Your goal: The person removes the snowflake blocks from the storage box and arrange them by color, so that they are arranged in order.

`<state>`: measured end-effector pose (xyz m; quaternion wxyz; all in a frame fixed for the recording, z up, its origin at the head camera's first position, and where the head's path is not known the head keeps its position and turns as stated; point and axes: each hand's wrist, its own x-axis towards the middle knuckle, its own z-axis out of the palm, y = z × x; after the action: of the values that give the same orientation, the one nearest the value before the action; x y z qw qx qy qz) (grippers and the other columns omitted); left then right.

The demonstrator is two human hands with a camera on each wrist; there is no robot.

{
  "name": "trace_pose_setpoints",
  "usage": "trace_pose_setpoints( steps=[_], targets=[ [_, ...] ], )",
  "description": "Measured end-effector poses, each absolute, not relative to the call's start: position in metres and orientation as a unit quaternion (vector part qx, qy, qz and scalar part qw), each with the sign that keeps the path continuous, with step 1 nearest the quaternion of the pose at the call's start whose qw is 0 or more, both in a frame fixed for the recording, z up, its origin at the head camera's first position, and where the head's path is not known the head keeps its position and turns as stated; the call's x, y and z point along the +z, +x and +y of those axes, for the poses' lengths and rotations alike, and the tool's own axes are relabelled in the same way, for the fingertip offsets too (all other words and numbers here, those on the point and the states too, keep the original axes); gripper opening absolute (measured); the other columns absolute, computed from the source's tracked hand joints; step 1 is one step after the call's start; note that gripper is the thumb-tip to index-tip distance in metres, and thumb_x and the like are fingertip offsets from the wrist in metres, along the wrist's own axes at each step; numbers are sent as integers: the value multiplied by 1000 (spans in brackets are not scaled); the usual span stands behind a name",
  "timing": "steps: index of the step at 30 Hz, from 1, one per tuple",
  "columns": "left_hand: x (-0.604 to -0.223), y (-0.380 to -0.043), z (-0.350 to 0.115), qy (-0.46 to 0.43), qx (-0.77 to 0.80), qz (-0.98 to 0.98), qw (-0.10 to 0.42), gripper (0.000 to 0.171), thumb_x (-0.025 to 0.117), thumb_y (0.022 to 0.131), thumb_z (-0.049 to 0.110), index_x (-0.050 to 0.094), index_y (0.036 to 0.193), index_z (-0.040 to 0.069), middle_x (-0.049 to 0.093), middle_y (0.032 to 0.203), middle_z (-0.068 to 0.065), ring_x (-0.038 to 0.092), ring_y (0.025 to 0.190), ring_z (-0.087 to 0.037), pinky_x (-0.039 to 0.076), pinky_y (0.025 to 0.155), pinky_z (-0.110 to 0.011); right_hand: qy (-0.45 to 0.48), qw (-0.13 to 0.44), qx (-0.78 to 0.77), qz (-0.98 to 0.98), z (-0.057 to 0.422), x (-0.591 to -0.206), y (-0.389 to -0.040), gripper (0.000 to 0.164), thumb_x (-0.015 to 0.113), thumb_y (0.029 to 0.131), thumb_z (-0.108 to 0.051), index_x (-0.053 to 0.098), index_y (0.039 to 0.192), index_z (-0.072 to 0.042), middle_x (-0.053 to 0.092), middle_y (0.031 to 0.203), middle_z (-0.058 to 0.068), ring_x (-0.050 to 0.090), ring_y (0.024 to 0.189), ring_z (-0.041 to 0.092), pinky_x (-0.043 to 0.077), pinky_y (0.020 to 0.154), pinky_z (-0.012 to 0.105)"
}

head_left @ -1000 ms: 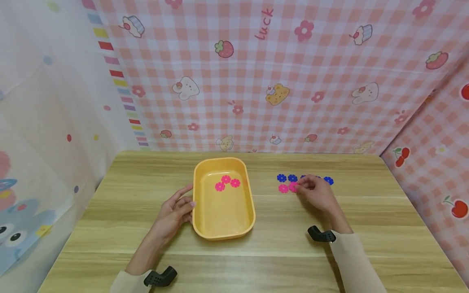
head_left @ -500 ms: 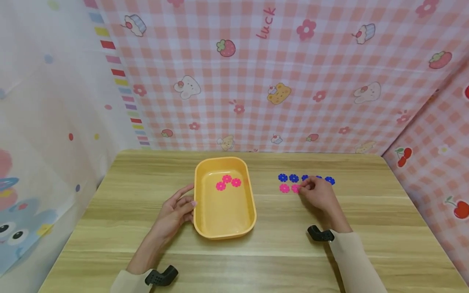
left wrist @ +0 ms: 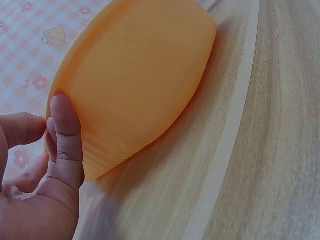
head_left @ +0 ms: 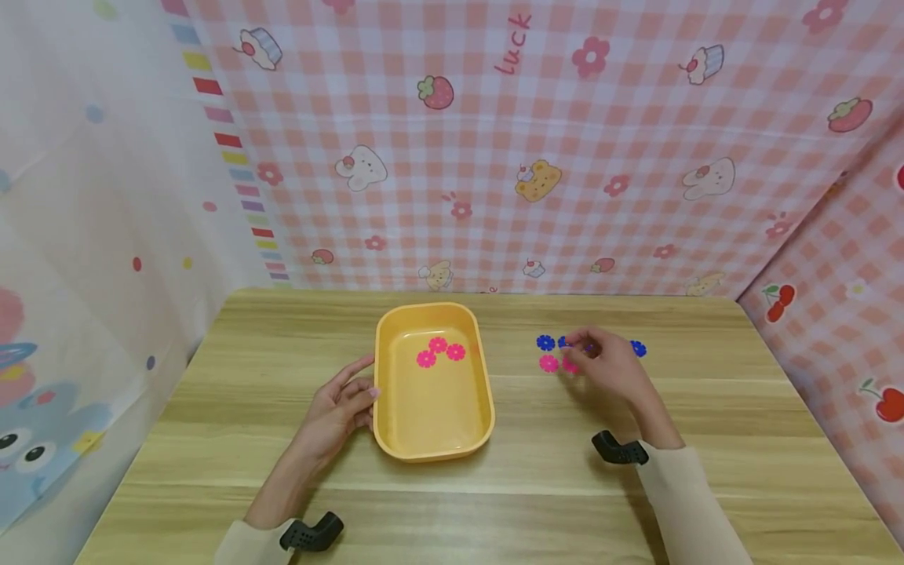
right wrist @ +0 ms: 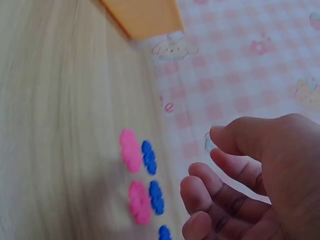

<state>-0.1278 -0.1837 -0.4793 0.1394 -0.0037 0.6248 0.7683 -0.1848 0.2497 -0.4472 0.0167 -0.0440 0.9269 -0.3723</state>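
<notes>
My left hand [head_left: 339, 408] holds the left side of a yellow plastic tray [head_left: 431, 416], its thumb at the rim and fingers against the outer wall. In the left wrist view, fingertips press on that wall [left wrist: 135, 75]. Three pink snowflake discs [head_left: 438, 345] lie inside the tray. To its right, my right hand [head_left: 607, 365] hovers with nothing between thumb and fingers. Below it are two pink snowflake discs [right wrist: 139, 202] on the table, beside a row of blue snowflake discs [right wrist: 156, 197]. In the head view the hand hides part of that row.
The wooden table [head_left: 424, 518] ends at the back against a pink checked cloth [head_left: 452, 157]. A white patterned cloth [head_left: 106, 196] hangs on the left. Each wrist carries a black camera mount, one by the left sleeve [head_left: 233, 543], one by the right sleeve [head_left: 692, 502].
My right fingers have let go of the second pink snowflake disc, which stays on the table. That hand has lifted slightly up and left. The left hand and tray have not visibly moved.
</notes>
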Motion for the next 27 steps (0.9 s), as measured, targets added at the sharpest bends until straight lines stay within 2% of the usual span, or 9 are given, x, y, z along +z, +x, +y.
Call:
trace_pose_setpoints(
  steps=[9, 19, 27],
  targets=[
    [-477, -127, -184, -7, 767, 627, 136, 63, 63, 100, 5, 37, 157, 12, 64, 110, -6, 63, 72, -12, 59, 64, -25, -106, 10, -378, 919, 228, -422, -183, 35, 73, 97, -31, 66, 123, -8, 70, 107, 8, 66, 93, 23, 55, 71, 29],
    [-478, -128, -183, -5, 766, 629, 135, 63, 63, 101, 6, 36, 157, 12, 65, 108, -4, 63, 71, -11, 58, 63, -24, -182, 1, -380, 907, 197, -398, -185, 46, 77, 93, -29, 60, 133, -14, 68, 117, 9, 67, 96, 22, 58, 77, 34],
    [-477, -128, -182, -2, 767, 626, 141, 64, 64, 101, 6, 35, 158, 9, 65, 108, -5, 63, 71, -12, 58, 63, -24, -203, 24, -369, 907, 167, -387, -187, 56, 79, 91, -32, 56, 140, -17, 66, 119, 8, 65, 99, 21, 57, 77, 33]
  ],
)
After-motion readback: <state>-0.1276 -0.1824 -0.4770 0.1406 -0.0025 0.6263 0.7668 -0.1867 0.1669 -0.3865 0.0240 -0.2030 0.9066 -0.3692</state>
